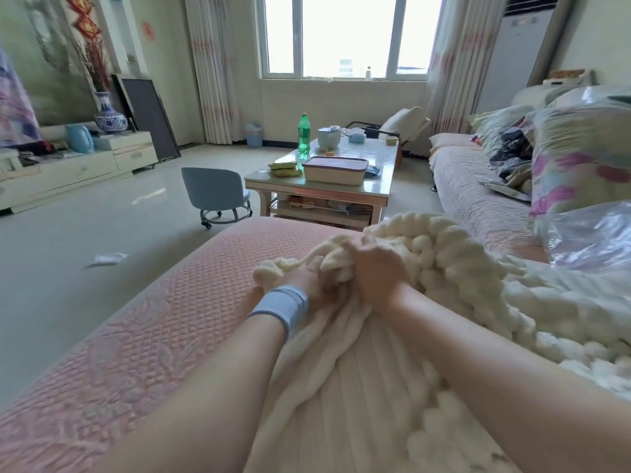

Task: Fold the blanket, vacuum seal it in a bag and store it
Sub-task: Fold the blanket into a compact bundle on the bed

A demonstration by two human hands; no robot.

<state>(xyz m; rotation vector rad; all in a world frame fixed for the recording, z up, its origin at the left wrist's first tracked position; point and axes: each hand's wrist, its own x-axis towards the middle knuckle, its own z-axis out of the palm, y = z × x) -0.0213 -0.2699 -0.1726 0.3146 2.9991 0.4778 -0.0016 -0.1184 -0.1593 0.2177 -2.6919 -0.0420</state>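
A person's two bare hands meet at the bunched edge of a cream, chunky-knit braided blanket point(444, 268), which lies heaped across the right side of a pink quilted sofa cover point(170, 319) and spills down toward the camera. The right hand point(375, 268) curls its fingers over a gathered clump of the thick braids and grips it. The left hand point(304, 285), with a pale blue wristband point(283, 307) on its wrist, sits just beside and partly under the right; its fingers are buried in the yarn, so their grip cannot be told. Crinkled clear plastic point(587, 233) lies at the blanket's far right. Beyond stands a glass-topped coffee table point(375, 196) bearing a green plastic bottle point(304, 134) and a cream lidded box point(336, 170).
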